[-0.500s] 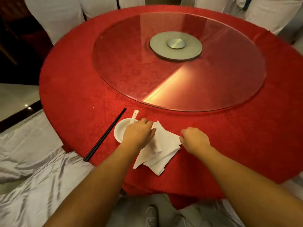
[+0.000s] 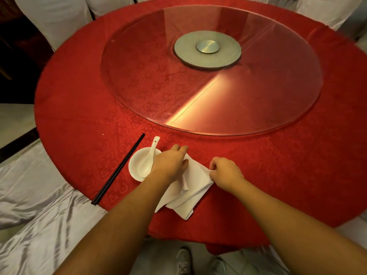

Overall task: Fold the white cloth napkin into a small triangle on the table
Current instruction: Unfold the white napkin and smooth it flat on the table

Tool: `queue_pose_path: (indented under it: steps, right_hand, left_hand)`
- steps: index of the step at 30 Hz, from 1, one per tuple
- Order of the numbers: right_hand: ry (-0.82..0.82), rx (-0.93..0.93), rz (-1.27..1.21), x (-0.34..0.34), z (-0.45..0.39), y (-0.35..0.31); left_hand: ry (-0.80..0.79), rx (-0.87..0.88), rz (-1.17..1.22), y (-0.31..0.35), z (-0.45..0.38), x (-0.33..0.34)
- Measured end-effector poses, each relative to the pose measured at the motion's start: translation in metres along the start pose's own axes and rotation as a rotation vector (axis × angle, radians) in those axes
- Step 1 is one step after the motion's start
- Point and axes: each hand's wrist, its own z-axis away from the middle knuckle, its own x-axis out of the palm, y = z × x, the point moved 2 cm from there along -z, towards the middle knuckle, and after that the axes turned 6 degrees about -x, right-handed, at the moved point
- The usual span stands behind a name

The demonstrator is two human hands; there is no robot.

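A white cloth napkin point(image 2: 193, 187) lies partly folded in several layers on the red tablecloth point(image 2: 79, 126), near the table's front edge. My left hand point(image 2: 169, 165) lies over the napkin's left and far part, fingers curled down onto the cloth at its far corner. My right hand point(image 2: 225, 171) pinches the napkin's right corner between thumb and fingers. A crease runs down the cloth between my two hands. The napkin's near corner points toward me.
A small white dish point(image 2: 135, 167) with a white spoon point(image 2: 148, 159) sits just left of my left hand. Black chopsticks point(image 2: 119, 169) lie diagonally further left. A glass turntable point(image 2: 210, 72) fills the table's middle. White-covered chairs ring the table.
The camera has shifted, so the table sits lower and more to the right in view. My right hand has taken a tighter pinch on the right corner. The left hand stays on the cloth.
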Motion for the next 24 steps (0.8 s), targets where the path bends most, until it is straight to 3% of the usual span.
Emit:
queue_pose_path:
  steps: [4, 10, 17, 24]
  right_hand:
    - [0.035, -0.052, -0.142, -0.019, 0.001, -0.008]
    - [0.068, -0.217, -0.093, -0.058, 0.003, -0.019]
    - [0.124, -0.303, -0.124, -0.099, 0.013, -0.023]
    - [0.191, -0.381, -0.072, -0.140, 0.024, -0.029]
  left_hand:
    - [-0.003, 0.089, 0.024, 0.013, -0.009, -0.013]
    - [-0.089, 0.290, 0.105, 0.033, -0.014, -0.030]
    - [0.057, 0.365, 0.133, 0.047, -0.017, -0.053]
    - [0.051, 0.401, 0.104, 0.068, -0.008, -0.083]
